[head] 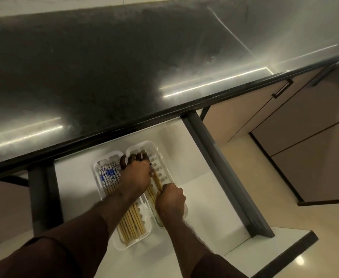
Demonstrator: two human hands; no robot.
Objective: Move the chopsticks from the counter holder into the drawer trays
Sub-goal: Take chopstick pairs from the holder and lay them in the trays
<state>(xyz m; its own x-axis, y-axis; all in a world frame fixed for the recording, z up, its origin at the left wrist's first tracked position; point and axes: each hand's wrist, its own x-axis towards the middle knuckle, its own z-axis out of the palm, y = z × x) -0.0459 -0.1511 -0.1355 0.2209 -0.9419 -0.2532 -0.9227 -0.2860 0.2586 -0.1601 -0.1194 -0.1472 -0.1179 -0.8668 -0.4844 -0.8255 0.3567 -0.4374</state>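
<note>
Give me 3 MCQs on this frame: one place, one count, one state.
1. Where do the white trays sit?
A. On the counter
B. In the open drawer
C. On the floor

2. How many trays lie side by side?
A. One
B. Two
C. Four

3. What is the right hand doing?
A. Closed on chopsticks
B. Resting flat on the counter
C. Pulling a cabinet handle

Answers: 1 B, the trays rest on the drawer floor below the counter edge. 2 B, two trays show. 3 A, its fingers wrap the chopsticks in the right tray; the left hand spreads across both trays.
</note>
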